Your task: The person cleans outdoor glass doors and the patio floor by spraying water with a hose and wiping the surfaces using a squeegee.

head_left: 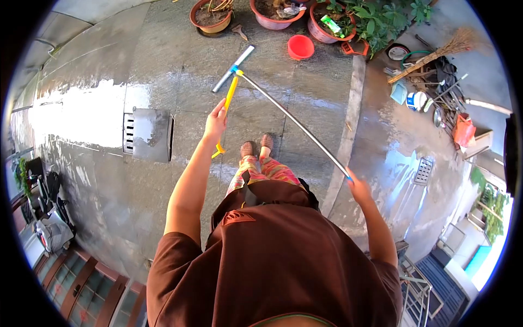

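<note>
My left hand (216,122) is closed on a yellow handle (231,94) whose lower end curves into a hook. My right hand (358,188), a little blurred, is closed round the blue end of a long metal pole (294,119). The pole slants up and left to a yellow tip beside a squeegee head (234,68) with a blue joint. Yellow handle and pole meet at that head; I cannot tell exactly how they join. The head is over the wet paved floor (185,82), in front of my feet.
A red bucket (300,47) and several potted plants (332,22) line the far side; a small brush (239,32) lies nearby. A metal cover (151,135) and a drain grate (423,171) are in the floor. At right are a straw broom (436,54) and clutter.
</note>
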Demonstrator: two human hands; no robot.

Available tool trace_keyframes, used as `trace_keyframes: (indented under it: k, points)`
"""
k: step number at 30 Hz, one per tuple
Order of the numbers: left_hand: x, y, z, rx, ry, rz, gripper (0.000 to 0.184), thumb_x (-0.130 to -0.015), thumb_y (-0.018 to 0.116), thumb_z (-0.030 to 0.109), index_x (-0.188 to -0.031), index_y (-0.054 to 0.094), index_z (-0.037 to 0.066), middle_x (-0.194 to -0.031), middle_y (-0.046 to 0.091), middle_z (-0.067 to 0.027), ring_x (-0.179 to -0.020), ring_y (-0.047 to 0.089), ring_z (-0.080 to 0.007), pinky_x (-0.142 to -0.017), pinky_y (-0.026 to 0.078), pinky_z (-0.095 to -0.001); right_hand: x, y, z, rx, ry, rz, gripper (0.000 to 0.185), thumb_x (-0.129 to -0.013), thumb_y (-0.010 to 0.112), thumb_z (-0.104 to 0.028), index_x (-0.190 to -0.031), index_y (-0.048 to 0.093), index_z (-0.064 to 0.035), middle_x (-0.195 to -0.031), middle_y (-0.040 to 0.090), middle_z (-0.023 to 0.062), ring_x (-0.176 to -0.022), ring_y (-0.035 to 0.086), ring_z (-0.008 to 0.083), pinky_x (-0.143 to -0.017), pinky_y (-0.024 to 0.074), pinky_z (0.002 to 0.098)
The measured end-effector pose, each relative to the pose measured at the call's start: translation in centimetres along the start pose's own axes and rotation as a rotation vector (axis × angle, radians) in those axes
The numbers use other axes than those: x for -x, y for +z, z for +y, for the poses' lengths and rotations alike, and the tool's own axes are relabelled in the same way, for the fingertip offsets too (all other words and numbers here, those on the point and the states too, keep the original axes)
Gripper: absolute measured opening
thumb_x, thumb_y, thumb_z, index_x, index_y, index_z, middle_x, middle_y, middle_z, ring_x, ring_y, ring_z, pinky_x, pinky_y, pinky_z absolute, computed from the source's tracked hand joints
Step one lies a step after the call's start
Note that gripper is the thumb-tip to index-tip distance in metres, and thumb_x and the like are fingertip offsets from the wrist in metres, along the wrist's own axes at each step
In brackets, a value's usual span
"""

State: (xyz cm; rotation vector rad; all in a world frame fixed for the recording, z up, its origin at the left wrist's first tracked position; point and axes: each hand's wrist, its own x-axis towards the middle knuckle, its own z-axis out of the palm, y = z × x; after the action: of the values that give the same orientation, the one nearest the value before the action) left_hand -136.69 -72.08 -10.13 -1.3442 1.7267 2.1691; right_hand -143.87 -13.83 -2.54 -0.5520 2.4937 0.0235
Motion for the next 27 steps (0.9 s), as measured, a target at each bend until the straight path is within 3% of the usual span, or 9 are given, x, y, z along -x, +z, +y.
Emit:
trace_keyframes:
  k: [1,3,6,11,15,18,23,27]
  points:
    - [-0.1,0.6,-0.1,0.003,0.018,-0.009,0.037,-0.098,0.049,0.026,-0.135,0.051,0.021,-0.062,0.043,0.0072,-0.049,0.039,-0.0037,-0.044,0.033,-0.0201,3.4,0.7,1.8,-0.009,-0.042,0.076,0.055,-0.091,0.056,-0.028,-0.140,0.036,-0.0394,-0.068,0.060,0.0201,-0.063,0.061,0.0397,-0.058,0.0471,0.0497]
    - [0.0,1.7,0.0,0.008,0.015,-0.051,0.037,-0.098,0.050,0.025,-0.134,0.052,0.020,-0.063,0.043,0.0080,-0.051,0.039,-0.0032,-0.046,0.033,-0.0200,8.2,-0.3,2.5,0.028,0.103,-0.077,0.056,-0.091,0.055,-0.031,-0.142,0.033,-0.0412,-0.068,0.060,0.0177,-0.067,0.061,0.0389,-0.059,0.0480,0.0498]
    - [0.3,2.7,0.0,-0.003,0.010,-0.087,0.037,-0.097,0.051,0.024,-0.134,0.052,0.019,-0.064,0.043,0.0087,-0.053,0.040,-0.0026,-0.046,0.033,-0.0200,8.9,-1.7,0.2,0.098,0.119,-0.043,0.056,-0.091,0.055,-0.029,-0.141,0.033,-0.0415,-0.067,0.060,0.0160,-0.065,0.061,0.0375,-0.058,0.0484,0.0491]
    - [-0.4,3.3,0.7,-0.053,0.026,-0.107,0.040,-0.098,0.048,0.024,-0.137,0.048,0.018,-0.062,0.044,0.0062,-0.050,0.041,-0.0044,-0.044,0.036,-0.0213,-2.1,-4.0,-8.7,0.126,0.126,-0.028,0.053,-0.091,0.055,-0.034,-0.140,0.035,-0.0422,-0.072,0.064,0.0150,-0.066,0.065,0.0354,-0.058,0.0499,0.0489]
    - [-2.6,2.7,3.3,-0.210,0.134,-0.177,0.044,-0.098,0.041,0.025,-0.142,0.040,0.019,-0.058,0.048,-0.0007,-0.042,0.042,-0.0093,-0.040,0.038,-0.0264,-11.1,-4.1,-17.1,-0.100,0.105,0.009,0.045,-0.093,0.051,-0.037,-0.136,0.041,-0.0403,-0.080,0.067,0.0161,-0.073,0.066,0.0364,-0.066,0.0510,0.0495]
    - [-3.7,2.6,5.1,-0.227,0.126,-0.131,0.044,-0.098,0.042,0.023,-0.142,0.040,0.020,-0.058,0.048,-0.0001,-0.042,0.042,-0.0093,-0.040,0.038,-0.0260,-14.4,-3.1,-20.3,-0.142,0.147,0.028,0.043,-0.093,0.049,-0.038,-0.135,0.043,-0.0403,-0.082,0.067,0.0162,-0.077,0.066,0.0363,-0.069,0.0510,0.0491]
    - [-5.7,2.7,6.0,-0.157,0.154,-0.113,0.040,-0.095,0.044,0.017,-0.134,0.046,0.018,-0.071,0.054,-0.0041,-0.042,0.042,-0.0100,-0.040,0.038,-0.0261,-8.4,-0.9,-15.3,-0.136,0.157,0.053,0.045,-0.092,0.051,-0.039,-0.136,0.041,-0.0398,-0.081,0.066,0.0162,-0.077,0.065,0.0367,-0.068,0.0506,0.0489]
    - [-6.9,3.0,6.6,-0.203,0.172,-0.101,0.039,-0.095,0.046,0.020,-0.134,0.046,0.018,-0.068,0.054,-0.0028,-0.043,0.045,-0.0106,-0.039,0.039,-0.0274,2.6,-0.6,-10.8,-0.103,0.273,-0.052,0.048,-0.091,0.054,-0.031,-0.137,0.041,-0.0372,-0.078,0.064,0.0208,-0.072,0.062,0.0400,-0.064,0.0471,0.0514]
